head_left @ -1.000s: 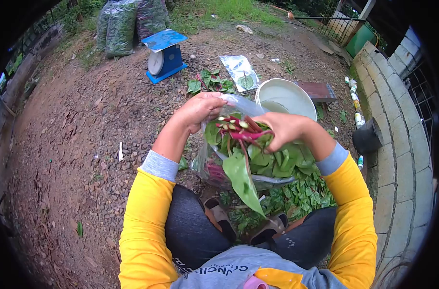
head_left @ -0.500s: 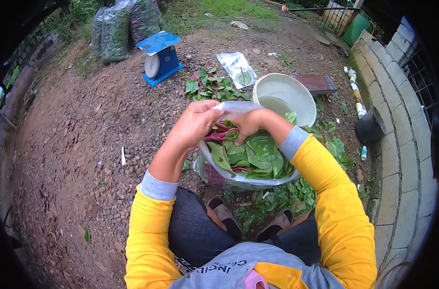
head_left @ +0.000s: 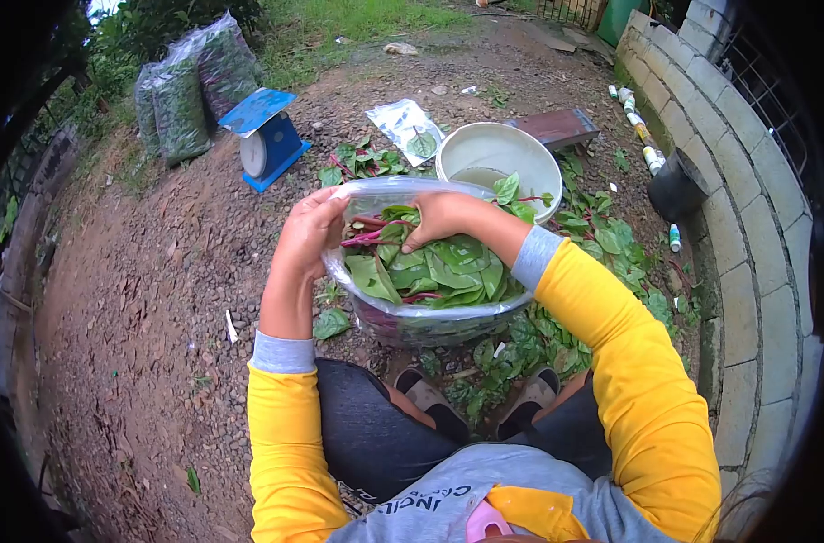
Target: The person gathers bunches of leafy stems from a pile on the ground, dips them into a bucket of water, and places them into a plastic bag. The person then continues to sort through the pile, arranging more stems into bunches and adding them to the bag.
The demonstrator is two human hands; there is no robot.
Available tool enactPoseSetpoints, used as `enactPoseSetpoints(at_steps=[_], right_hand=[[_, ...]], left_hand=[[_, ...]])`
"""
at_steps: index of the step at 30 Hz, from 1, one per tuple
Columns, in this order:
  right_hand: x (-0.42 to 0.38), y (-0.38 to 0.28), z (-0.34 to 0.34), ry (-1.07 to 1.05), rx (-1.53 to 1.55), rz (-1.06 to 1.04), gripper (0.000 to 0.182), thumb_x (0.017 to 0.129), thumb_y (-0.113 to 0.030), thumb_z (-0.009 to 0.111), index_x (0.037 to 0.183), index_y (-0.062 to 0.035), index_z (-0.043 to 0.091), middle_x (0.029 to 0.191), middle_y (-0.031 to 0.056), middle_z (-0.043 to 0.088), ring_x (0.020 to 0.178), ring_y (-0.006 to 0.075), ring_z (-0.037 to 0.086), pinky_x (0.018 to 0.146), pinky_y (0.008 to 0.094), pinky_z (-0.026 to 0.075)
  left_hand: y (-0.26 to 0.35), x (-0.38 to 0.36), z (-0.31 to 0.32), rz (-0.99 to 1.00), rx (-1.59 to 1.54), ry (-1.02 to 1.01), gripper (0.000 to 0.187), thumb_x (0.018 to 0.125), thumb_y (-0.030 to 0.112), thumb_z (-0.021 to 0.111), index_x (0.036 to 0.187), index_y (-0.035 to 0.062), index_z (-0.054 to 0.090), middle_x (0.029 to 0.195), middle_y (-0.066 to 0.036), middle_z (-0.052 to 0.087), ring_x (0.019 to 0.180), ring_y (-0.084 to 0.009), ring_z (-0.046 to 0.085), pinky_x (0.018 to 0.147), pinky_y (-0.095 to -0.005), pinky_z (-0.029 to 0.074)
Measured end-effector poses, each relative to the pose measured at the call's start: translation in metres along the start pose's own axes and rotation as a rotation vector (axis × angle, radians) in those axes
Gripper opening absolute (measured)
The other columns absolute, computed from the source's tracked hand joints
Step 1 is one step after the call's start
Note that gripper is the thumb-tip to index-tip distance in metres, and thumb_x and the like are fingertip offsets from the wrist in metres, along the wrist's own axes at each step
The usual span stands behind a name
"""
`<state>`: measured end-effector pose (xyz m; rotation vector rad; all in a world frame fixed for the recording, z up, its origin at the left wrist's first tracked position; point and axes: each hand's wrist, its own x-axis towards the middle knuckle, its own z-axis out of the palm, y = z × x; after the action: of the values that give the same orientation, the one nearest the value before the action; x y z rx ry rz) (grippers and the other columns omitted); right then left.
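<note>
A clear plastic bag (head_left: 403,312) stands between my knees with its mouth wide, filled with Malabar spinach (head_left: 448,267), green leaves on purple-red stems. My left hand (head_left: 308,233) pinches the bag's rim at the left. Inside the mouth, my right hand (head_left: 441,217) is on the greens near the stems, thumb showing and leaves against it; its other fingers are mostly hidden. Just beyond the bag, a white bucket (head_left: 543,167) stands with some leaves at its near rim.
Loose greens (head_left: 611,235) lie on the gravel right of the bag. A blue weighing scale (head_left: 285,149) and filled plastic bags (head_left: 178,113) stand further left. A plastic sheet (head_left: 398,118), wooden plank (head_left: 552,127), black pot (head_left: 677,185) and block wall (head_left: 747,235) are also around.
My view has shifted, so the surroundings sit further left. The bag's mouth is spread wider, with my left hand further from my right. My right hand stays among the greens.
</note>
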<state>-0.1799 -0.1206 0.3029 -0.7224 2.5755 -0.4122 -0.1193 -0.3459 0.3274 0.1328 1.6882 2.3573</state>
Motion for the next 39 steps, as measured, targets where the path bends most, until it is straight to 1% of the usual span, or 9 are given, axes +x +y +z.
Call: enactPoseSetpoints(at_steps=[7,13,14,18,23,31,34,35,39], right_hand=[[-0.029,0.006,-0.057,-0.278,-0.148,0.130,0.114,0.056,-0.075,0.067,0.136,0.0019,0.039,0.131,0.0234,0.049,0.119,0.0322,0.050,0.101,0.0371,0.039],[-0.075,0.008,-0.069,0.069,-0.159,0.070,0.077,0.070,-0.046,0.073,0.128,-0.0005,0.050,0.127,0.0187,0.053,0.117,0.0319,0.051,0.098,0.0373,0.041],[-0.083,-0.013,-0.058,0.227,-0.200,-0.018,0.057,0.073,-0.029,0.073,0.121,-0.0039,0.057,0.122,0.0139,0.058,0.114,0.0308,0.053,0.096,0.0381,0.043],[-0.059,-0.036,0.002,0.610,-0.265,-0.676,0.049,0.073,-0.023,0.072,0.118,-0.0090,0.059,0.118,0.0110,0.059,0.111,0.0274,0.055,0.097,0.0397,0.043],[-0.004,-0.019,0.034,0.297,0.144,-0.601,0.052,0.075,-0.010,0.069,0.125,-0.0101,0.055,0.122,0.0131,0.057,0.110,0.0316,0.056,0.094,0.0392,0.045],[0.048,0.006,0.053,0.157,0.326,-0.597,0.041,0.076,-0.011,0.065,0.117,-0.0141,0.063,0.110,0.0148,0.064,0.100,0.0317,0.061,0.087,0.0378,0.048],[0.054,0.000,0.048,0.361,0.071,-0.459,0.030,0.077,-0.014,0.065,0.107,-0.0203,0.068,0.093,0.0113,0.068,0.088,0.0320,0.064,0.080,0.0403,0.049],[0.043,-0.008,0.033,0.178,-0.041,-0.233,0.034,0.075,-0.020,0.069,0.109,-0.0179,0.066,0.097,0.0108,0.067,0.093,0.0306,0.062,0.082,0.0395,0.048],[0.020,-0.006,0.009,0.308,-0.085,-0.376,0.051,0.073,-0.033,0.072,0.119,-0.0148,0.060,0.111,0.0135,0.063,0.106,0.0311,0.057,0.090,0.0402,0.045]], left_hand=[[0.004,0.008,-0.005,-0.058,-0.076,-0.026,0.012,0.091,0.013,0.052,0.097,0.0053,0.058,0.051,0.011,0.032,0.039,-0.0020,0.024,0.038,-0.0206,0.017],[0.003,0.013,-0.014,-0.052,-0.050,0.000,0.015,0.091,0.013,0.051,0.100,0.0049,0.060,0.051,0.011,0.032,0.040,-0.0023,0.023,0.039,-0.0205,0.017],[0.003,0.013,-0.014,-0.052,-0.052,0.007,0.016,0.091,0.013,0.051,0.101,0.0048,0.060,0.051,0.011,0.032,0.040,-0.0023,0.023,0.039,-0.0205,0.016],[0.002,0.012,-0.013,-0.060,-0.057,-0.027,0.015,0.091,0.013,0.051,0.100,0.0048,0.060,0.052,0.011,0.032,0.040,-0.0021,0.024,0.039,-0.0200,0.018],[0.001,-0.002,-0.010,-0.007,-0.075,-0.003,0.009,0.092,0.014,0.050,0.097,0.0064,0.053,0.052,0.010,0.032,0.039,-0.0018,0.025,0.038,-0.0198,0.018],[-0.002,-0.010,0.020,0.085,-0.133,-0.018,0.020,0.089,0.009,0.050,0.106,0.0010,0.056,0.055,0.010,0.038,0.042,0.0005,0.029,0.038,-0.0174,0.020],[0.002,0.004,0.009,0.124,-0.072,0.069,0.020,0.089,0.009,0.049,0.107,0.0010,0.056,0.055,0.010,0.039,0.042,0.0005,0.029,0.038,-0.0169,0.021],[0.000,0.011,-0.002,0.131,-0.101,0.066,0.022,0.089,0.008,0.049,0.109,0.0010,0.056,0.055,0.010,0.039,0.042,0.0006,0.029,0.038,-0.0166,0.022],[-0.003,0.022,-0.014,0.127,-0.118,0.105,0.022,0.089,0.007,0.049,0.110,0.0028,0.056,0.054,0.011,0.036,0.041,0.0000,0.027,0.037,-0.0178,0.020]])
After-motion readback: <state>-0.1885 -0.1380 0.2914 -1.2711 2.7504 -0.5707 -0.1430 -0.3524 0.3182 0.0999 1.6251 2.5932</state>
